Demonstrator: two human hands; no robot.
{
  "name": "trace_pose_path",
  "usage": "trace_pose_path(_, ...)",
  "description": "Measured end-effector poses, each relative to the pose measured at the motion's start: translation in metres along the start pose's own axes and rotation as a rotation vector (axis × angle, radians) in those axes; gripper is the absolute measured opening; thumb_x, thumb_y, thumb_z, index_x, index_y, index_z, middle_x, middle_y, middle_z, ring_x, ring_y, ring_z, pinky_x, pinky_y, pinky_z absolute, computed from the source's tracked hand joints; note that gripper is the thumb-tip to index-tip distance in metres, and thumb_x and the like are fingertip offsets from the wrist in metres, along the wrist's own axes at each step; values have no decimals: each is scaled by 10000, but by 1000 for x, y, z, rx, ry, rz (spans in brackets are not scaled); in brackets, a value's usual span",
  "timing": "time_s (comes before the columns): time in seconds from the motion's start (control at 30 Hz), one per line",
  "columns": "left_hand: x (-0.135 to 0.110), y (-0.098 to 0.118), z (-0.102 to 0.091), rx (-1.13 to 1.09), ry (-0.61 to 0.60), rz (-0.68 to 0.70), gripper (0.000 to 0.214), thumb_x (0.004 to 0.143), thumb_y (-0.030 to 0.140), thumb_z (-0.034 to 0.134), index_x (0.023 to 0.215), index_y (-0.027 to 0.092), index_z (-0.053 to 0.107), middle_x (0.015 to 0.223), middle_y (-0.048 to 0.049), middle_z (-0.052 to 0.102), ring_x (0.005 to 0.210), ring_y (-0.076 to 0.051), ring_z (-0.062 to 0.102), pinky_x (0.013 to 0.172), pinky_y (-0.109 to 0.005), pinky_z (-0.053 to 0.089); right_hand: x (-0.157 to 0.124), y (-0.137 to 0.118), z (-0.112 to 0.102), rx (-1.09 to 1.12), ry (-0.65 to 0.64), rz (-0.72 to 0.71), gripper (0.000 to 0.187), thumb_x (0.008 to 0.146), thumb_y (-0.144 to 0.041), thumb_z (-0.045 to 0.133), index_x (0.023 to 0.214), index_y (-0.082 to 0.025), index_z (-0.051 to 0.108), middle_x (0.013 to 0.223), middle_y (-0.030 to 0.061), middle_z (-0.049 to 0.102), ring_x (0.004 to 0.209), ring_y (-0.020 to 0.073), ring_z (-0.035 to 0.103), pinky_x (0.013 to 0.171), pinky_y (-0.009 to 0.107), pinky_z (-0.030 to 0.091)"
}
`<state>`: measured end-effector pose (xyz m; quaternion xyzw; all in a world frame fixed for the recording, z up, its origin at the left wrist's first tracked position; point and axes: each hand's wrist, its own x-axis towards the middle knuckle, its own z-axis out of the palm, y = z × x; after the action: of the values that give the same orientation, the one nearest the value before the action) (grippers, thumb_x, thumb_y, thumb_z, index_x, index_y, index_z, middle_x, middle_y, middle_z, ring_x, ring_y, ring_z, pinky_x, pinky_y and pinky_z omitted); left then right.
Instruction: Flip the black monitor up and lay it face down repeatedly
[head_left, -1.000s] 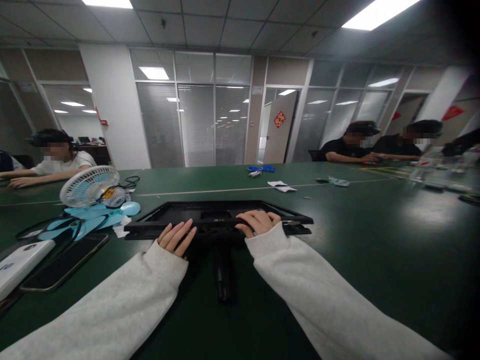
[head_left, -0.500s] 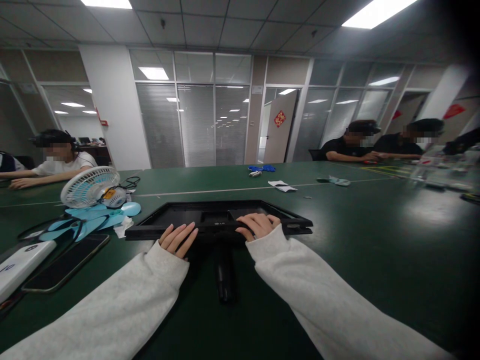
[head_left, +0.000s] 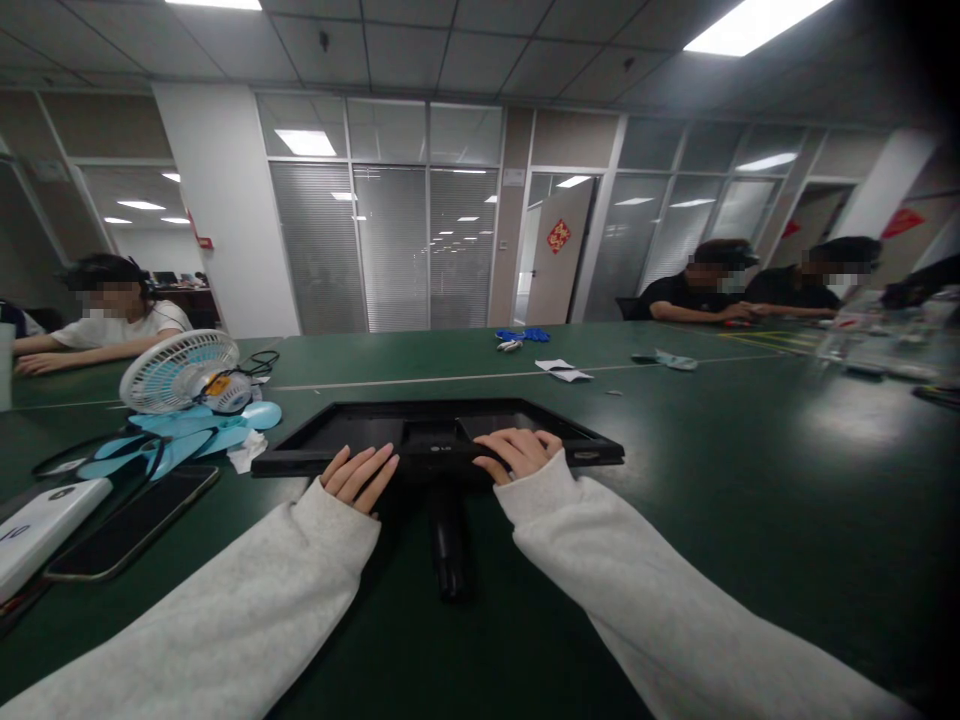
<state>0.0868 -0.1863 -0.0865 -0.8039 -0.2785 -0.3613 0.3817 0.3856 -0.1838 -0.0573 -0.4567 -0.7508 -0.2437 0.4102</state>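
A black monitor housing (head_left: pixel 435 464) with an LG logo on its near edge lies flat in front of me, with a recessed inside. From its near side a black stand neck (head_left: pixel 448 550) points towards me. My left hand (head_left: pixel 361 478) lays its fingers over the near edge, left of the logo; its thumb is hidden. Right of the logo, my right hand (head_left: pixel 521 452) curls its fingers over the same edge, thumb lower down. At the right corner the bezel sits flush on the part below.
To the left are a white fan (head_left: pixel 184 372), blue fan blades (head_left: pixel 180 435), a crumpled tissue (head_left: pixel 247 452), a dark phone (head_left: pixel 135 522) and a white device (head_left: pixel 49 535). Beyond lie paper pieces (head_left: pixel 562 371) and a blue item (head_left: pixel 525 335). Co-workers sit at the table's far left and right.
The gap between the two layers at the housing's right end has closed, and the bezel there now lies lower. Both hands keep nearly the same places on the edge.
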Motion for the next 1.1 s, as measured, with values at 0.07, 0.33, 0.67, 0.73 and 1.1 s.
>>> trace_pose_path(0.07,-1,0,1,-12,-2,7,563,872,100,388,1433,153,401,1338,-93,564,1275,-198,457,1141,-394,282,-1,-1,0,1,-2,5,292,940,-474,500,1007,-262,688,957,-5,689,880,131,599,877,357,252)
trace_pose_path(0.33,-1,2,0,-36,-35,-12,586,884,93,370,1461,193,342,1360,-88,541,1290,-213,451,1102,-406,364,-3,-8,-3,33,6,47,214,923,-410,549,1014,-271,684,989,-12,681,901,135,611,906,363,264)
trace_pose_path(0.67,-1,1,2,-26,14,15,535,898,76,403,1421,190,405,1314,-88,577,1261,-203,474,1084,-385,388,-2,-10,-2,83,59,59,214,915,-409,558,996,-263,694,964,1,689,900,139,615,922,362,253)
trace_pose_path(0.73,0,1,1,-26,18,14,532,895,72,407,1415,185,413,1308,-91,582,1257,-204,476,1081,-387,392,-2,-10,-2,79,58,60,206,912,-402,563,992,-264,695,962,-3,689,894,134,615,920,357,255)
trace_pose_path(1.1,1,3,-8,-30,-27,-10,544,923,116,396,1458,204,351,1344,-49,564,1292,-194,446,1122,-383,361,0,-15,-8,61,67,59,169,888,-334,586,1000,-278,699,1021,10,652,916,151,593,900,369,308)
